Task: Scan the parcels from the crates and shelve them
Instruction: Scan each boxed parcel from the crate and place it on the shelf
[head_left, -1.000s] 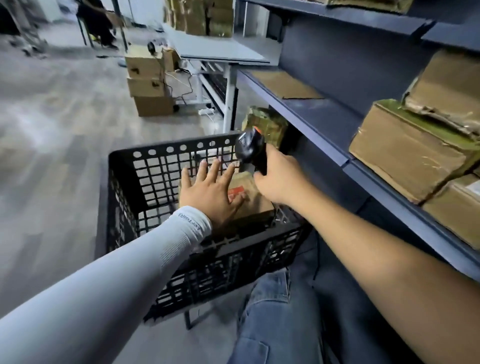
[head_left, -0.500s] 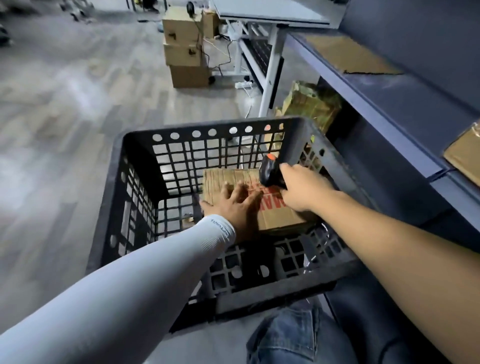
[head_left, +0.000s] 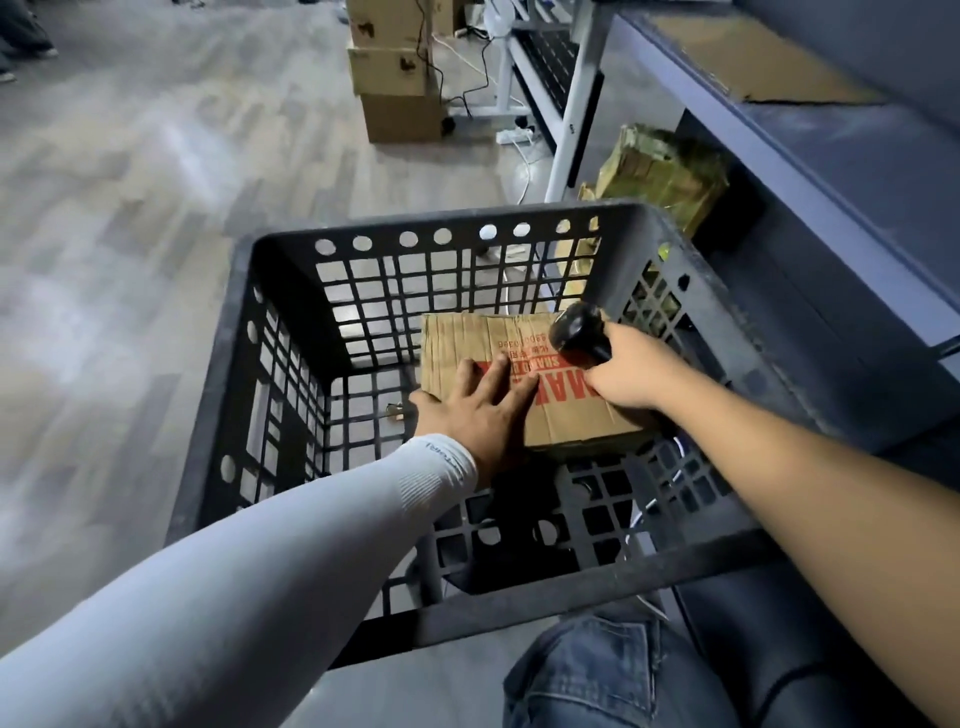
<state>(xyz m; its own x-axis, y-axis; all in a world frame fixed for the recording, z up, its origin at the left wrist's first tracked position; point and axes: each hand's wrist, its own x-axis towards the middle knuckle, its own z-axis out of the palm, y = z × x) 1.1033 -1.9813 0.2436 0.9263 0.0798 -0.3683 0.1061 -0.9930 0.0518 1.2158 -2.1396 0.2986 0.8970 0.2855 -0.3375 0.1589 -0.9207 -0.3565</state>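
A black plastic crate (head_left: 467, 223) with lattice walls stands in front of me. Inside it lies a flat brown cardboard parcel (head_left: 467, 343) with red print. My left hand (head_left: 475, 410), in a grey sleeve, rests flat on the parcel's near left part with straight fingers. My right hand (head_left: 631, 371) grips a black handheld scanner (head_left: 576, 332), held low over the parcel's right side. A blue shelf (head_left: 810, 156) runs along the right.
A green-taped parcel (head_left: 662, 174) sits on the floor under the shelf, behind the crate. Stacked cardboard boxes (head_left: 397, 78) and a white table frame (head_left: 566, 119) with cables stand further back. A flat cardboard sheet (head_left: 748, 67) lies on the shelf. Grey floor lies to the left.
Both hands have gone down from the crate's rim into the crate. My left hand now lies flat on the parcel, and the scanner has dropped close to its top.
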